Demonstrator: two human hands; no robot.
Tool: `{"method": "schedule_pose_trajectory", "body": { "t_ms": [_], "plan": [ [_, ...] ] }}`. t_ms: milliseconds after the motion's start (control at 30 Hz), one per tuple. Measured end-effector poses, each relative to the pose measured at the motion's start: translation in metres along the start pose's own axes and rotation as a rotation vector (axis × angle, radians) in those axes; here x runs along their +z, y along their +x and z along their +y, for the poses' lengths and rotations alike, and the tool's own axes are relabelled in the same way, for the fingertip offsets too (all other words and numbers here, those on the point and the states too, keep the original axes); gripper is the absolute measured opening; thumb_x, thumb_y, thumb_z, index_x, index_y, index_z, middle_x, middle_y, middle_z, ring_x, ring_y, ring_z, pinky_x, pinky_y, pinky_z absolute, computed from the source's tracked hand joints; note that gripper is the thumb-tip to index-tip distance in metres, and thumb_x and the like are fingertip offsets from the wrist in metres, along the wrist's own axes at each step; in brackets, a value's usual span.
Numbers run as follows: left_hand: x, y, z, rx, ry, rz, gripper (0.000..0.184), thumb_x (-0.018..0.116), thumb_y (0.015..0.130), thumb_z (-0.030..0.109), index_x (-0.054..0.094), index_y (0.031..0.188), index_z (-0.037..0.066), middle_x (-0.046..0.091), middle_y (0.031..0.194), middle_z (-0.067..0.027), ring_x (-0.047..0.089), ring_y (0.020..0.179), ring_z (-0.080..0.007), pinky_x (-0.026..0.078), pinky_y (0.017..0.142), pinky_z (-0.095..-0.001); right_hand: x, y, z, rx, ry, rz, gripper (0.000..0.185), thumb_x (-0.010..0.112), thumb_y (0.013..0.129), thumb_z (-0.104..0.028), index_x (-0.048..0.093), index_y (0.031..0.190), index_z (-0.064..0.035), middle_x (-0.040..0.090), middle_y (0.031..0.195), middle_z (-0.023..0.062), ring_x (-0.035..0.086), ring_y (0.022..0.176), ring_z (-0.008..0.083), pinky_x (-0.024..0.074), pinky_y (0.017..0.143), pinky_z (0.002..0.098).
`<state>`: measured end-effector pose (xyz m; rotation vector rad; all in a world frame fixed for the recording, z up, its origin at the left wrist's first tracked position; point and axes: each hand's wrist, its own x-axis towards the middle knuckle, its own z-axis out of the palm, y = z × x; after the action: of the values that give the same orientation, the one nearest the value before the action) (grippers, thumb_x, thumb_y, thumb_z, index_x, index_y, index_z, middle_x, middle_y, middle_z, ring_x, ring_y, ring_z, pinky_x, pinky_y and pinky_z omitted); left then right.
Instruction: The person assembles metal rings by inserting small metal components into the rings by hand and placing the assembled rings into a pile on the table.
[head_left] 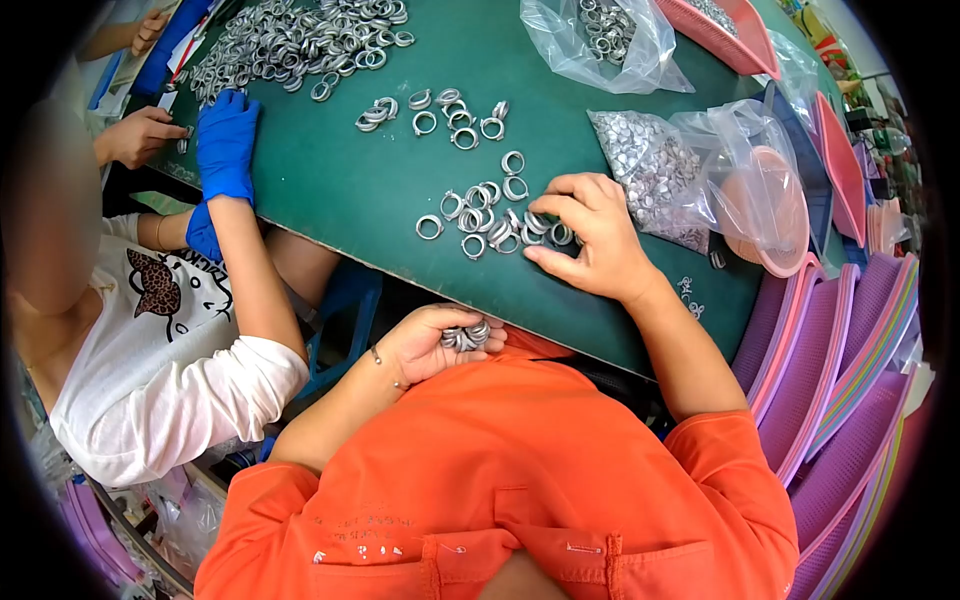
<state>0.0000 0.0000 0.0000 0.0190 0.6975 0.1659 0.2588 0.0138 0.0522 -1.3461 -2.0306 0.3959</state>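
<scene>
Cupping metal rings (464, 337) in L grip (420, 340), palm up, just off worktop (330, 170) edge. Holding R grip (590, 235) at loose rings (497, 232) on worktop, thumb + fingers spread abt. a few; can't quite tell if touching. Also noted near R grip: clear bag (635, 145) w/ small metal pcs (655, 185).

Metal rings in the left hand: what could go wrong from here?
The left hand cradles the metal rings off the edge of the green table, so a few might drop.
The right hand, close among the loose rings, could scatter them.
The bag of small grey pieces beside that hand might get bumped.
</scene>
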Motion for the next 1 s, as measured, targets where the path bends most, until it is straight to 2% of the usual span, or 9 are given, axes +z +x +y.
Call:
{"method": "schedule_pose_trajectory", "body": {
  "t_ms": [100,200,300,467,633,733,800,933,1000],
  "plan": [
    [-0.001,0.002,0.003,-0.009,-0.021,-0.012,0.025,0.053,0.086,0.007,0.056,0.106,-0.008,0.063,0.096,-0.0215,0.065,0.087,-0.0301,0.056,0.074,-0.0392,0.001,0.001,0.002,-0.037,-0.067,-0.018,0.033,0.069,0.060,-0.019,0.058,0.090,-0.0106,0.056,0.099,0.0075,0.050,0.094,0.0272,0.0352,0.085,0.0389],
    [0.001,0.001,0.000,-0.004,-0.020,0.020,0.024,0.052,0.086,0.007,0.056,0.105,-0.008,0.063,0.097,-0.0215,0.065,0.086,-0.0297,0.056,0.074,-0.0389,-0.002,-0.001,0.000,-0.021,0.010,-0.067,0.042,0.072,0.061,-0.028,0.058,0.096,-0.0103,0.055,0.098,0.0074,0.049,0.095,0.0288,0.0344,0.088,0.0421],
    [0.003,0.002,-0.001,-0.015,-0.036,0.008,0.025,0.052,0.086,0.007,0.056,0.105,-0.007,0.063,0.097,-0.0215,0.065,0.086,-0.0293,0.056,0.073,-0.0384,0.004,0.005,-0.027,0.043,-0.064,-0.008,0.045,0.073,0.061,-0.029,0.058,0.100,-0.0109,0.055,0.098,0.0071,0.049,0.094,0.0286,0.0332,0.092,0.0450],
    [0.003,0.000,0.000,-0.019,-0.048,-0.005,0.026,0.052,0.086,0.008,0.056,0.106,-0.007,0.063,0.098,-0.0214,0.065,0.087,-0.0291,0.056,0.073,-0.0384,0.021,0.001,-0.027,0.108,-0.110,0.035,0.032,0.073,0.061,-0.021,0.062,0.088,-0.0099,0.054,0.096,0.0072,0.049,0.096,0.0283,0.0325,0.094,0.0462],
    [-0.004,0.003,0.000,-0.030,-0.097,-0.004,0.026,0.051,0.086,0.006,0.055,0.107,-0.009,0.062,0.099,-0.0237,0.064,0.088,-0.0317,0.056,0.076,-0.0399,0.022,0.005,-0.033,0.167,-0.097,0.100,0.029,0.071,0.062,-0.020,0.061,0.088,-0.0091,0.054,0.098,0.0070,0.049,0.097,0.0287,0.0330,0.092,0.0448],
    [0.003,0.003,0.002,-0.037,-0.129,0.016,0.029,0.051,0.087,0.006,0.052,0.110,-0.010,0.059,0.103,-0.0263,0.062,0.093,-0.0357,0.055,0.080,-0.0431,0.025,0.011,-0.037,0.170,-0.043,0.165,0.028,0.069,0.064,-0.019,0.060,0.089,-0.0088,0.055,0.101,0.0075,0.050,0.098,0.0292,0.0331,0.093,0.0445],
    [0.010,0.008,0.001,-0.041,-0.129,0.048,0.031,0.051,0.087,0.007,0.050,0.113,-0.010,0.058,0.106,-0.0277,0.061,0.096,-0.0377,0.054,0.083,-0.0450,0.032,0.009,-0.029,0.076,-0.147,0.123,0.032,0.069,0.065,-0.020,0.059,0.094,-0.0085,0.057,0.103,0.0081,0.050,0.099,0.0296,0.0333,0.093,0.0441],
    [0.016,0.022,-0.003,-0.031,-0.155,-0.014,0.042,0.052,0.090,0.019,0.045,0.122,-0.008,0.052,0.117,-0.0272,0.053,0.108,-0.0415,0.050,0.089,-0.0496,0.018,-0.003,-0.020,0.156,0.010,-0.023,0.041,0.070,0.066,-0.023,0.060,0.104,-0.0104,0.056,0.107,0.0078,0.050,0.104,0.0296,0.0314,0.095,0.0473],
    [0.018,0.025,-0.006,-0.041,-0.170,-0.065,0.046,0.053,0.090,0.024,0.043,0.125,-0.005,0.051,0.121,-0.0261,0.051,0.112,-0.0421,0.048,0.091,-0.0509,0.013,-0.005,-0.029,0.180,-0.013,0.045,0.042,0.070,0.066,-0.025,0.060,0.106,-0.0115,0.055,0.111,0.0083,0.048,0.108,0.0300,0.0302,0.096,0.0494]
  ]
}}
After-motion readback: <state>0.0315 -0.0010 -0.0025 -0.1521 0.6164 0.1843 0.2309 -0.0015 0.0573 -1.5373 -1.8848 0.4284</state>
